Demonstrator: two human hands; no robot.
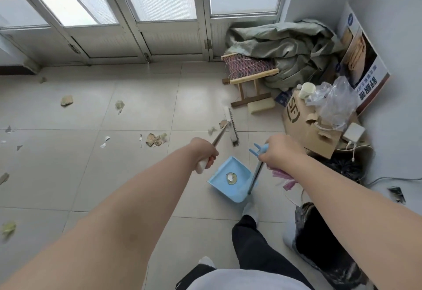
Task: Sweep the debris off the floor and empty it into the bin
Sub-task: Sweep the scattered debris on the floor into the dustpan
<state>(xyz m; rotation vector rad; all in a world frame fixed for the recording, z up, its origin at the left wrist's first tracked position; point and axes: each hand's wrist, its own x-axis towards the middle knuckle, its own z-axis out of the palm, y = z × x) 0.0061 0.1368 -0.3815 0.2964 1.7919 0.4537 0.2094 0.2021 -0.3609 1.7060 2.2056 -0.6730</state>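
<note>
My left hand (pixel 204 152) grips the white end of a broom handle. The broom head (pixel 231 126) sits on the tiled floor ahead, beside a few scraps (pixel 222 124). My right hand (pixel 282 151) holds the top of the light blue dustpan's upright handle. The dustpan (pixel 230 178) rests on the floor between my hands, with a little debris in its tray. More debris lies to the left: a brown crumpled piece (pixel 154 140), white scraps (pixel 105 141), a lump (pixel 66 100) and a greenish bit (pixel 119 105). A black-lined bin (pixel 319 239) stands at lower right, partly behind my right arm.
A small woven stool (pixel 249 72), a grey-green tarp (pixel 287 52), a torn cardboard box (pixel 306 125) with plastic bags and a poster clutter the right corner. Cables and a white adapter (pixel 353 132) lie by the wall. Glass doors (pixel 137 15) run along the far side.
</note>
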